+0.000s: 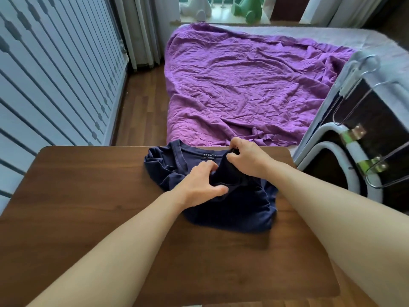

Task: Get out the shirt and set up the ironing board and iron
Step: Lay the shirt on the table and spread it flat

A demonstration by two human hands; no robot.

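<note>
Both forearms reach up from the lower frame to the navy shirt (232, 200) bunched mid-table (88, 196), left hand (200, 187) and right hand (247, 158) pinching its folds, which could slip off the far edge if tugged.

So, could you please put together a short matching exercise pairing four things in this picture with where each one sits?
Things:
1. navy shirt
2. purple sheet
3. folded ironing board
4. green figure

Places:
A. on the windowsill
B. leaning at the right edge
C. spread over the bed
D. on the wooden table

Pairs: 1-D, 2-C, 3-B, 4-A
</note>
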